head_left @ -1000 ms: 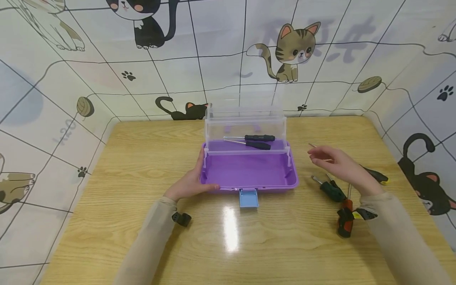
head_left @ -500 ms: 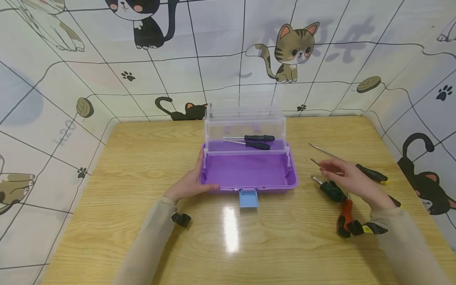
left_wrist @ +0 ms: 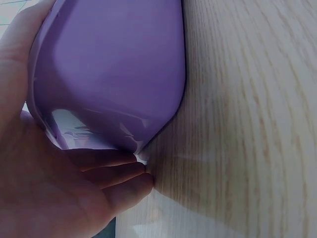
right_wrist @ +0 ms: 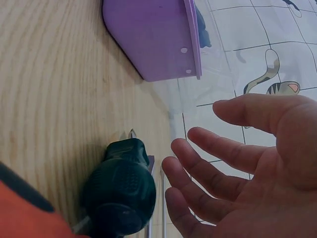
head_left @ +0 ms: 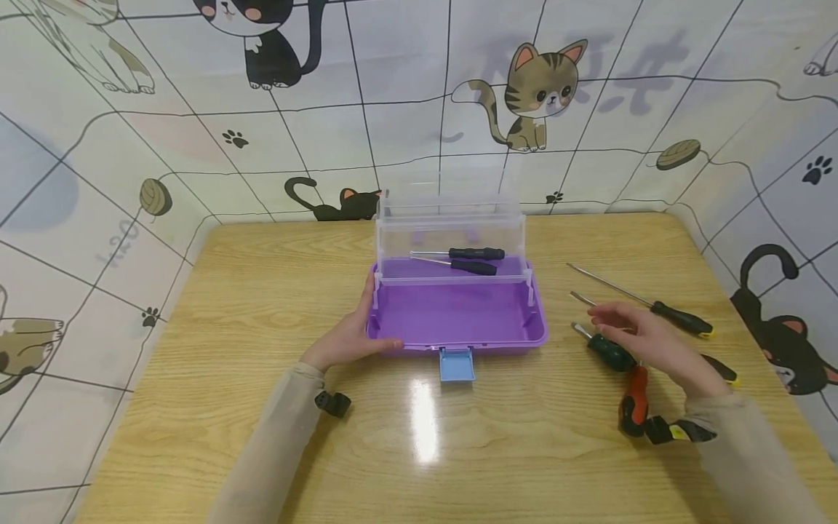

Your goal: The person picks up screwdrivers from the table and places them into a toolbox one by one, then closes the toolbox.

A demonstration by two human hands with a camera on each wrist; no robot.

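My left hand (head_left: 345, 336) holds the left end of the purple toolbox (head_left: 458, 313), thumb along the front rim and fingers against the side. In the left wrist view, the fingertips (left_wrist: 141, 181) reach low at the box's corner. My right hand (head_left: 644, 342) hovers with parted fingers, holding nothing, over a screwdriver (head_left: 720, 367) whose shaft it partly covers. Beside it lie a stubby dark green screwdriver (head_left: 612, 352) and a red-and-black screwdriver (head_left: 633, 400). Farther back is a long screwdriver (head_left: 681, 318) with a black and yellow handle.
The toolbox's clear lid (head_left: 452, 200) stands raised at the back. Two black-handled screwdrivers (head_left: 476, 254) lie in its clear upper tray, and a blue latch (head_left: 457, 365) hangs at the front. Cat-print cloth (head_left: 406, 131) surrounds the wooden table (head_left: 262, 291).
My right hand has moved right and toward me, away from the long screwdriver, which now shows fully on the table. The left hand and toolbox have stayed put.
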